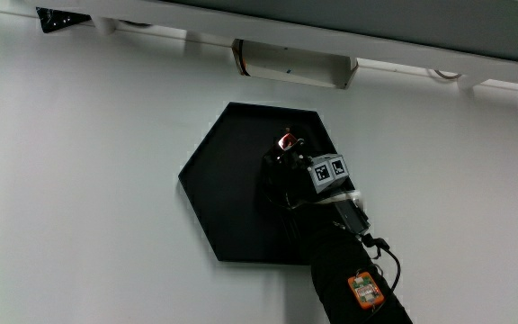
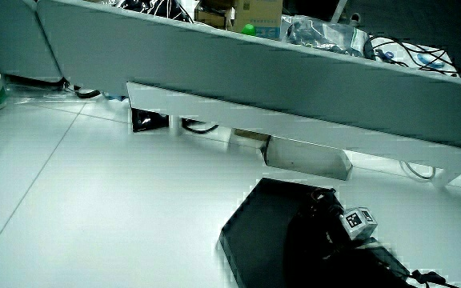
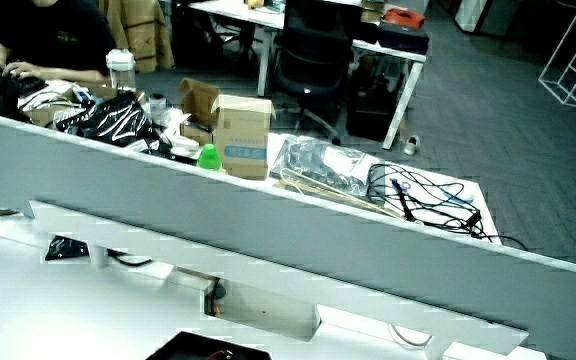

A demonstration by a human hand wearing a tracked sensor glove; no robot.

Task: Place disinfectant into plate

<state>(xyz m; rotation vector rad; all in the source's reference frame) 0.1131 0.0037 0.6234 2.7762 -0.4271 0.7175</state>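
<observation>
Table [image 1: 79,180]: white, bearing the plate.
Plate [image 1: 227,189]: black hexagon near the low partition [image 2: 294,72].
Hand [image 1: 290,180]: over the plate, fingers clamped on the disinfectant.
Disinfectant [image 1: 287,141]: small red-and-white item above the plate, in the hand.

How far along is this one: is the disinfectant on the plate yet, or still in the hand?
Carried over, not yet released. The hand is over the black hexagonal plate, fingers curled around a small item with a red-and-white top, presumably the disinfectant. Whether it already touches the plate cannot be told. A side view shows the hand low over the plate. Left: let go and withdraw.
</observation>
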